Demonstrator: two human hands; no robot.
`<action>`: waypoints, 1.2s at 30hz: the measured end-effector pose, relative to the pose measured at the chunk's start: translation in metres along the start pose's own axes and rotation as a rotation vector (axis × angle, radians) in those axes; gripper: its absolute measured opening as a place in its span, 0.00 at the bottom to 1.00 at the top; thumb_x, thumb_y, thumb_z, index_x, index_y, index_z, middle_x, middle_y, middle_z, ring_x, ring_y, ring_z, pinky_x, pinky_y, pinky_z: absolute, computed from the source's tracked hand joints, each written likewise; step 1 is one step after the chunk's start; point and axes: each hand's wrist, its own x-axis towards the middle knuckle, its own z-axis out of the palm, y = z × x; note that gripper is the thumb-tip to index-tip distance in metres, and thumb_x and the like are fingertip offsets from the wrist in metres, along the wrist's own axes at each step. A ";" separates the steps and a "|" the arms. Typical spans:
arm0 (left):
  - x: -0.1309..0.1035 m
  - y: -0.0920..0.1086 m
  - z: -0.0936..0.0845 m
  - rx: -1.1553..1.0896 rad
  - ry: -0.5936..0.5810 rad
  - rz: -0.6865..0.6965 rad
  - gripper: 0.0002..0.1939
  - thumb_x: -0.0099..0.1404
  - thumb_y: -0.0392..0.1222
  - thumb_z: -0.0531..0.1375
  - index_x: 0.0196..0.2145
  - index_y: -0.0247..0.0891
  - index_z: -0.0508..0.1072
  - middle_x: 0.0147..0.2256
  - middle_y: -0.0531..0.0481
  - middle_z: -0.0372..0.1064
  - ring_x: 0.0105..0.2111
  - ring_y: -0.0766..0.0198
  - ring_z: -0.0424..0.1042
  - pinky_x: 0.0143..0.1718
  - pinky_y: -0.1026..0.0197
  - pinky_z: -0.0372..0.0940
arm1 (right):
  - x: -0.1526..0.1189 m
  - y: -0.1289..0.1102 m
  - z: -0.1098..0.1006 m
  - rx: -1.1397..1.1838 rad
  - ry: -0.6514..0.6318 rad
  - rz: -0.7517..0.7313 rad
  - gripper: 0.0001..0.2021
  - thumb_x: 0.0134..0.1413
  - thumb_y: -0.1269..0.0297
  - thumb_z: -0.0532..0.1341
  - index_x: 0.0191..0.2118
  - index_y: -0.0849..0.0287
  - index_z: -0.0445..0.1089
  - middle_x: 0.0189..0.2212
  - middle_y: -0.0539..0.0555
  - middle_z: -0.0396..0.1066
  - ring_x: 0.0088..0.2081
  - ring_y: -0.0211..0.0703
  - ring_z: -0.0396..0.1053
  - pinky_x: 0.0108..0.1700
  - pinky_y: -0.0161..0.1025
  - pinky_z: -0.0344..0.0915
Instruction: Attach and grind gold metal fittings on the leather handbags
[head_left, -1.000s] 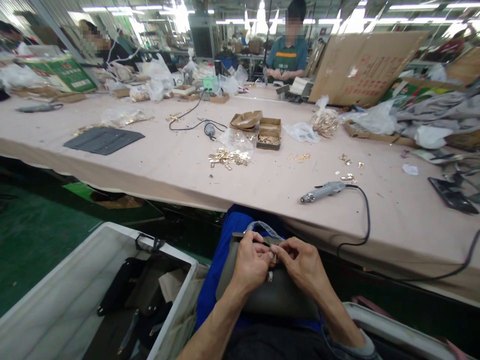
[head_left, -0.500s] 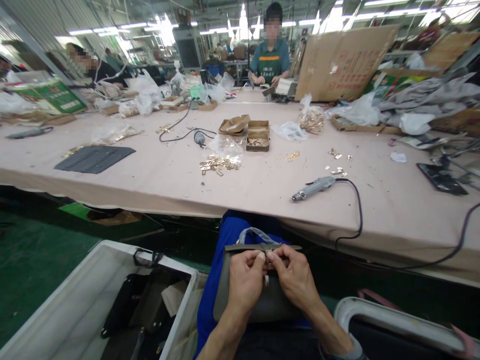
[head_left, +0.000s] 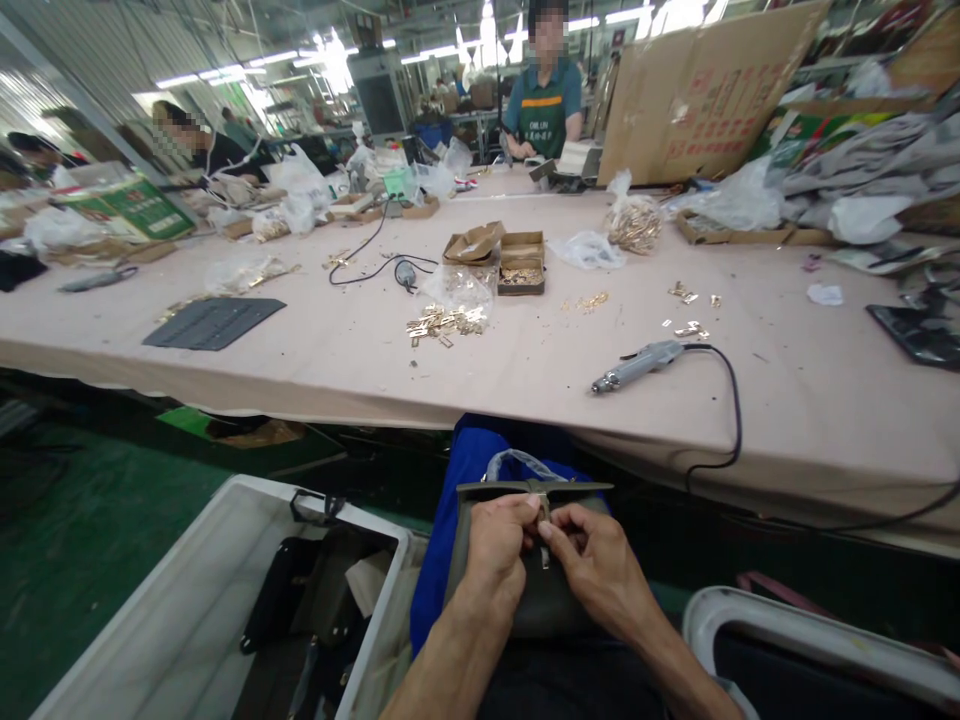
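Observation:
An olive-grey handbag (head_left: 546, 605) rests on my lap over blue cloth, its carry handle (head_left: 525, 458) wrapped in clear plastic. A narrow strap (head_left: 544, 507) hangs from the flap at the front centre, and a small metal clasp piece (head_left: 545, 558) shows below it. My left hand (head_left: 496, 545) is closed at the strap's left side, thumb and forefinger at its edge. From the right, my right hand (head_left: 600, 550) pinches the same strap. The fingertips partly hide what lies between them.
On the table ahead lie a grey electric screwdriver (head_left: 637, 366) with a black cord, gold metal plates (head_left: 446, 322), and a small cardboard box (head_left: 521, 288) of fittings. A white bin (head_left: 150, 610) holding bags stands at my left. A co-worker (head_left: 551, 100) is across the table.
The view has shifted slightly, moving the table things a little. My left hand has turned more palm-down at the strap, and the right fingers have slid slightly lower along it.

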 end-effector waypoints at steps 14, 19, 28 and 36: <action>0.001 -0.002 -0.001 -0.089 -0.097 -0.111 0.11 0.43 0.41 0.70 0.20 0.33 0.73 0.19 0.50 0.66 0.19 0.68 0.62 0.20 0.66 0.54 | 0.003 0.012 0.000 0.158 -0.104 0.074 0.14 0.58 0.53 0.63 0.30 0.60 0.71 0.25 0.52 0.73 0.26 0.39 0.66 0.28 0.35 0.58; 0.002 -0.004 -0.003 -0.057 -0.099 -0.070 0.11 0.43 0.41 0.70 0.20 0.32 0.74 0.19 0.49 0.66 0.18 0.68 0.62 0.19 0.65 0.52 | 0.007 0.018 -0.001 0.382 -0.207 0.154 0.17 0.56 0.51 0.65 0.28 0.60 0.68 0.19 0.50 0.68 0.19 0.34 0.59 0.22 0.32 0.50; 0.003 -0.006 -0.005 -0.014 -0.128 -0.039 0.10 0.45 0.40 0.70 0.19 0.32 0.74 0.19 0.48 0.67 0.18 0.68 0.62 0.20 0.65 0.51 | 0.008 0.030 0.003 0.650 -0.077 0.165 0.18 0.42 0.56 0.76 0.26 0.61 0.69 0.21 0.49 0.69 0.21 0.34 0.61 0.25 0.33 0.57; 0.005 -0.008 -0.008 -0.019 -0.144 -0.030 0.10 0.45 0.40 0.70 0.20 0.32 0.74 0.19 0.47 0.68 0.18 0.67 0.63 0.20 0.65 0.52 | 0.011 0.033 0.005 0.732 -0.098 0.201 0.21 0.36 0.58 0.79 0.29 0.62 0.69 0.24 0.50 0.71 0.24 0.37 0.67 0.27 0.33 0.63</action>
